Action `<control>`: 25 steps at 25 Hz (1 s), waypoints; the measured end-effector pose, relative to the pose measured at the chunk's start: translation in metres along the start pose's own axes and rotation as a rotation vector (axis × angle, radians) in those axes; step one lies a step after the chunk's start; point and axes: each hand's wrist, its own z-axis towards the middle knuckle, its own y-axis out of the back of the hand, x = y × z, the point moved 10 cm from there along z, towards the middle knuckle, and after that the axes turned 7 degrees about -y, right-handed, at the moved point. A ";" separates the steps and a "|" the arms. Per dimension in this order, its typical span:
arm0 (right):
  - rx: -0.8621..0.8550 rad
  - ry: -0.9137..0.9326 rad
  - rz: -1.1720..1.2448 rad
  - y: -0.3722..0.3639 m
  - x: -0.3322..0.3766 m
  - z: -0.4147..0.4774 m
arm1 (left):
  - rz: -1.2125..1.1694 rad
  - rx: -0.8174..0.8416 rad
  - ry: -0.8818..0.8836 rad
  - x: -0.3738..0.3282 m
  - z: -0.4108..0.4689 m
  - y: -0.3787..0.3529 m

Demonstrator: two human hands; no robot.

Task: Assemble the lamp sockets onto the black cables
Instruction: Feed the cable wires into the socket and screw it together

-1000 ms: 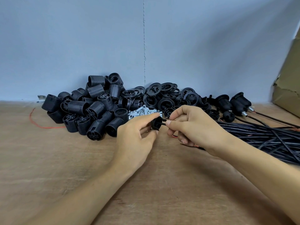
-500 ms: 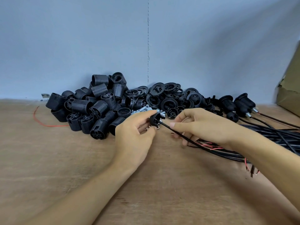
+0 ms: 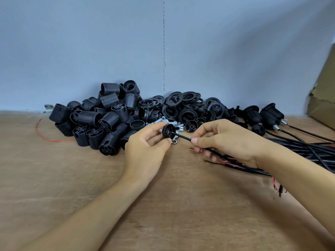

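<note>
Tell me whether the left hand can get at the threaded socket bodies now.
Probably not yet: the threaded socket bodies lie uncovered right beside the left hand, but that hand is gripping a socket cap with the black cable entering it.

Socket cap black, plain, a bit of red at its centre hole. Cable black, no markings. Socket bodies black, fine ribbed rings round the sides. Rings black, slightly glossy. Screw parts silver metal. Cable bundle black, stripped ends red and dark. Finished sockets black with silver tips. Loose wire thin, red. Desk brown wood, streaky grain. Wall pale blue-grey, plain. Cardboard box olive-brown.
</note>
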 end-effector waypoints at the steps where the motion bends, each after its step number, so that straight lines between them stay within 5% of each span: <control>1: 0.003 0.004 0.005 -0.001 0.001 -0.001 | -0.011 -0.003 0.013 0.001 0.000 0.000; 17: 0.011 0.016 0.016 -0.005 0.005 -0.004 | 0.073 0.034 -0.050 -0.015 -0.006 -0.008; 25: 0.081 -0.056 0.315 -0.010 -0.002 0.000 | 0.063 0.035 -0.055 -0.015 -0.005 -0.009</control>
